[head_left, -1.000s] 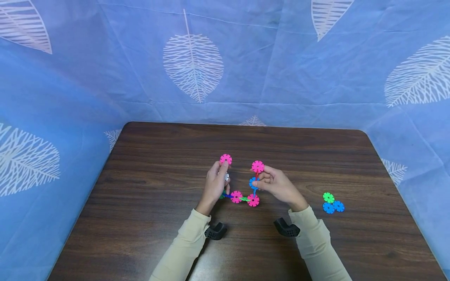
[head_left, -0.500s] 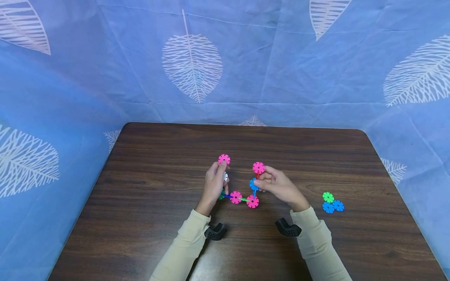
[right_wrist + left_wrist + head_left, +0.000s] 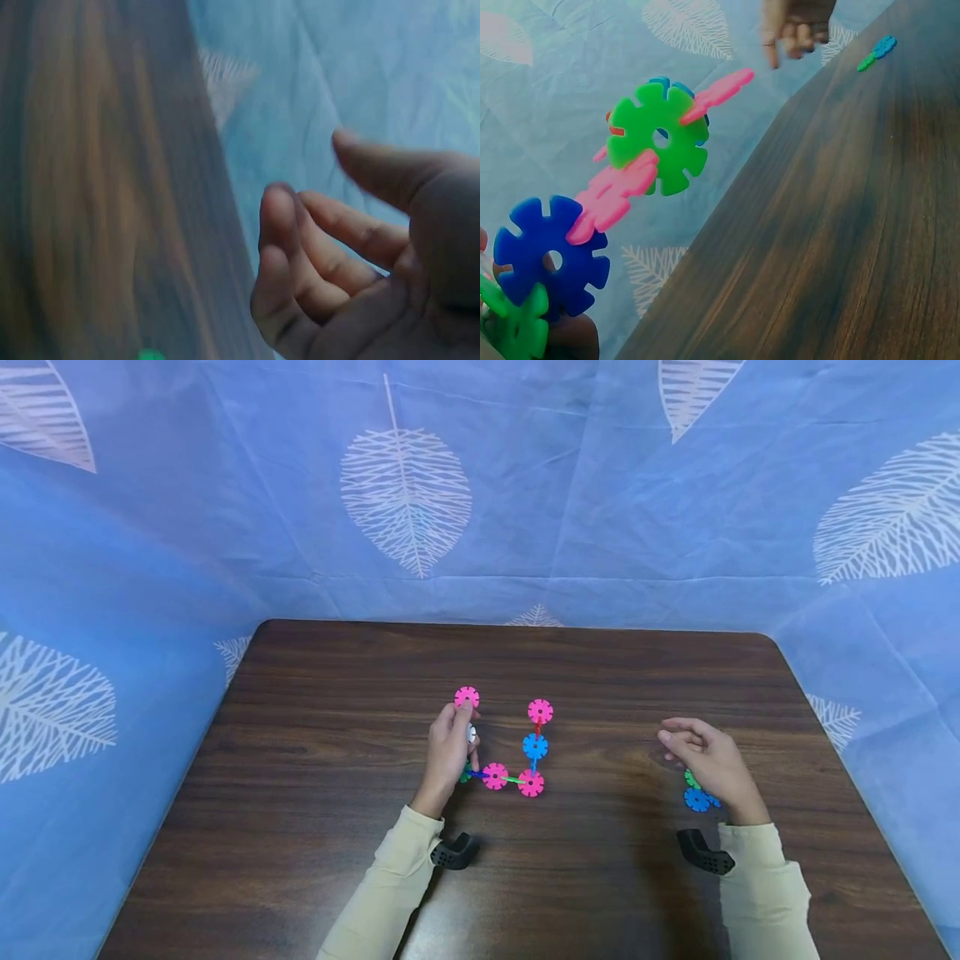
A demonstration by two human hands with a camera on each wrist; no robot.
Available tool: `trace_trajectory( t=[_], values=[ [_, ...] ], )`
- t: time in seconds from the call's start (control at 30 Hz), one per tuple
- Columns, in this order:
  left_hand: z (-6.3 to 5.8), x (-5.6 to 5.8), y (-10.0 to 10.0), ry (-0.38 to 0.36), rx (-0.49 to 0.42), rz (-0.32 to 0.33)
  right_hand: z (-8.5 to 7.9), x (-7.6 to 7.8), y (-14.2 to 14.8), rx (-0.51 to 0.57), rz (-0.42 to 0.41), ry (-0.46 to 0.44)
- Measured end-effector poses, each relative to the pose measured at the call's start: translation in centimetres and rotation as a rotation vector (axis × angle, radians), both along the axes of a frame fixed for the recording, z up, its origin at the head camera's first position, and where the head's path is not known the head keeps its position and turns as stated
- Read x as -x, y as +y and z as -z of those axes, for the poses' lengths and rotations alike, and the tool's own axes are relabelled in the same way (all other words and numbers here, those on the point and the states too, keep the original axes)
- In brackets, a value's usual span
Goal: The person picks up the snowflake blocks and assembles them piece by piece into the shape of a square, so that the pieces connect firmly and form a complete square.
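Observation:
My left hand (image 3: 447,752) grips the left end of a chain of notched plastic discs (image 3: 495,776), which is held up off the table. Pink, green, dark blue, blue and red discs slot into one another at right angles; a green disc (image 3: 660,139) and a dark blue disc (image 3: 551,257) show large in the left wrist view. A white disc is partly covered by the left fingers. My right hand (image 3: 712,764) hovers over the loose discs (image 3: 697,800) at the right, fingers loosely curled with nothing between them. In the right wrist view its thumb stands apart from the fingertips.
The loose discs, one green and two blue, lie on the dark wooden table (image 3: 600,877), partly hidden by the right hand. Behind the table hangs a blue cloth (image 3: 525,485) with white leaf prints. Black wrist cameras (image 3: 455,852) sit on both wrists.
My right hand has let go of the blue disc of the chain and moved right, over the loose discs. The left hand keeps its grip and has shifted slightly left in view.

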State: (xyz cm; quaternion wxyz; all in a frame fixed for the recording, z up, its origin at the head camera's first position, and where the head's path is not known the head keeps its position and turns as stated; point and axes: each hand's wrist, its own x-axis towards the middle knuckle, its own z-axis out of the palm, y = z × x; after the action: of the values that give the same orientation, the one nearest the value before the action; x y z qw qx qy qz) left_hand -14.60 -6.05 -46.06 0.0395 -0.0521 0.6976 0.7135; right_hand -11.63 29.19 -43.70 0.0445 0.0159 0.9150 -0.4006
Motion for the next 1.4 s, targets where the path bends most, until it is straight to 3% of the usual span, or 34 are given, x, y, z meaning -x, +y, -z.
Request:
trace_trajectory(
  t=[0.2, 0.4, 0.8, 1.13, 1.4],
  values=[
    [0.0, 0.1, -0.3, -0.005, 0.004, -0.027, 1.4, -1.3, 3.6, -0.297, 0.135, 0.023],
    [0.1, 0.2, -0.5, -0.012, 0.001, -0.037, 3.1, -1.6, 4.9, -0.428, 0.126, -0.012],
    [0.0, 0.2, -0.6, -0.008, -0.015, -0.05, 3.9, -1.1, 4.4, -0.458, 0.154, -0.042],
    [-0.3, 0.2, -0.4, 0.013, -0.025, -0.059, 3.4, -0.9, 4.0, -0.435, 0.17, -0.196],
    [-0.2, 0.1, -0.3, 0.032, -0.024, -0.071, 3.1, -0.8, 3.2, -0.369, 0.171, -0.147]
  ],
)
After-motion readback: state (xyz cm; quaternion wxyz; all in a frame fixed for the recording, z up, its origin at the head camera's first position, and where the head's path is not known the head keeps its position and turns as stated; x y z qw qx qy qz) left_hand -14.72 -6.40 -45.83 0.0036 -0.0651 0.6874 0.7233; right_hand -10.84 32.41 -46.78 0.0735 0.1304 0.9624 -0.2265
